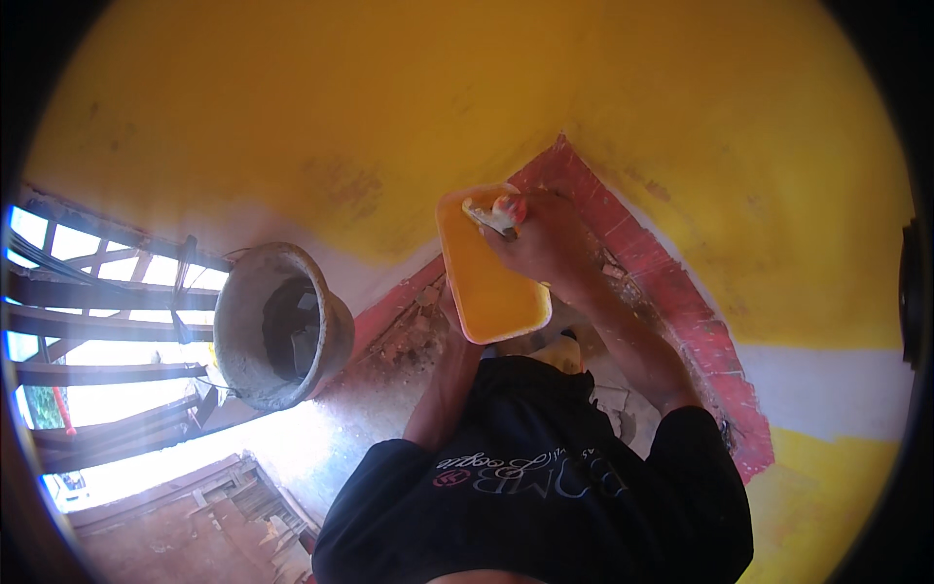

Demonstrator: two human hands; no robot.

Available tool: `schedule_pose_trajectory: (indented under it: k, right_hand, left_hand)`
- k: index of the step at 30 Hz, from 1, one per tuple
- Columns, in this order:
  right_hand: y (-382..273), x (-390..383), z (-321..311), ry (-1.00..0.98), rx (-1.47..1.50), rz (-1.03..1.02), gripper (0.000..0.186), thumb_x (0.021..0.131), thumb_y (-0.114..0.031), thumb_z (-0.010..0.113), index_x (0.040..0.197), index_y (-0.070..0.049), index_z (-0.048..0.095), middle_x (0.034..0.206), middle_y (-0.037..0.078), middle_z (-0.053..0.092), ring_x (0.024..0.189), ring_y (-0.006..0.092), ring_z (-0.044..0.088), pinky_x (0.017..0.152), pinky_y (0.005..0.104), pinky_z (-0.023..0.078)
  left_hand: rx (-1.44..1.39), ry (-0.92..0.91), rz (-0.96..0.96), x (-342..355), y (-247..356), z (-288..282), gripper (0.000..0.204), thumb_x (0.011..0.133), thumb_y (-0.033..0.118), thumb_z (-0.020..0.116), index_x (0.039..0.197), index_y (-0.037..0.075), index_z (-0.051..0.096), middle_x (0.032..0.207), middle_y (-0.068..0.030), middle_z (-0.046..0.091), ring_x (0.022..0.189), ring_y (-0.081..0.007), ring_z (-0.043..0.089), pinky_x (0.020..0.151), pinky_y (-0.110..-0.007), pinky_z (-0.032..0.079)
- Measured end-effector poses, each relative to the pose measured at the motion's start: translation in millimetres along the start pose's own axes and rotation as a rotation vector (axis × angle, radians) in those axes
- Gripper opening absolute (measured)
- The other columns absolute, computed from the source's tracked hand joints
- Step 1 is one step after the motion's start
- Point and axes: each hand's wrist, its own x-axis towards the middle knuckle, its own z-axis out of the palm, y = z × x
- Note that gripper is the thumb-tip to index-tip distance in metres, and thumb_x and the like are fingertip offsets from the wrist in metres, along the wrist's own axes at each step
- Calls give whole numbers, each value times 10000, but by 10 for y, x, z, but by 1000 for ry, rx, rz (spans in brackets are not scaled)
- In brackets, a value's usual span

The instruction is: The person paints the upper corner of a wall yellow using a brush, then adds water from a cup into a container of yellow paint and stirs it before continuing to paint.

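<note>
A long, rounded rectangular tray (484,337) with yellow paint (499,292) inside is held out in front of me. My left hand (453,310) grips its left side from below; most of those fingers are hidden behind the tray. Over the tray's far end, my right hand (545,238) is closed on a paint tool (510,208) with a red handle end and a cream-smeared part. The working end of the tool is too small to make out, so I cannot tell whether it is a brush.
Yellow walls (389,107) meet at a corner, with red skirting (642,234) along the base. On the left a grey, cement-stained bucket (336,336) stands beside a barred opening (107,321). Rubble (413,326) lies along the wall foot. Broken boards (233,506) are at lower left.
</note>
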Motion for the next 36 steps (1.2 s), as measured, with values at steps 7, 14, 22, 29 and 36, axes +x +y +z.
schedule_pose_trajectory:
  k: [7, 14, 22, 29, 36]
  right_hand:
    - [-101, -249, 6, -216, -119, 152, 161, 743, -209, 666, 717, -53, 637, 684, 151, 629, 723, 351, 613, 790, 475, 430]
    - [-198, -498, -195, -219, -134, 27, 247, 777, -283, 649, 717, -44, 650, 593, 165, 616, 591, 365, 624, 666, 456, 487]
    - [-221, -451, 18, -198, 56, 138, 237, 748, -282, 710, 845, -67, 681, 708, 127, 654, 687, 347, 638, 640, 424, 503]
    - [-173, -119, 256, -166, 57, 221, 270, 749, -297, 705, 788, -33, 658, 696, 170, 645, 703, 370, 638, 632, 441, 512]
    - [-248, 82, 127, -64, 21, 161, 234, 794, -223, 620, 716, -6, 666, 657, 191, 634, 651, 366, 643, 656, 432, 513]
  left_hand:
    - [-19, 33, 3, -62, -44, -104, 511, 976, 417, 394, 1342, 62, 437, 1275, -126, 542, 1121, -281, 559, 975, -418, 449]
    - [-30, 14, 9, -8, -16, -13, 511, 977, 419, 392, 1338, 60, 441, 1269, -124, 547, 1118, -278, 561, 971, -414, 452]
    - [-26, 1, -3, 39, -1, 50, 511, 979, 422, 390, 1333, 57, 446, 1262, -122, 552, 1115, -274, 563, 967, -409, 455]
    - [-36, 21, -21, -30, -45, -27, 512, 980, 424, 388, 1328, 54, 450, 1256, -120, 557, 1112, -270, 565, 963, -405, 458]
    - [-70, 36, -33, -75, -78, -103, 512, 981, 427, 387, 1324, 51, 454, 1250, -118, 562, 1110, -267, 567, 959, -401, 460]
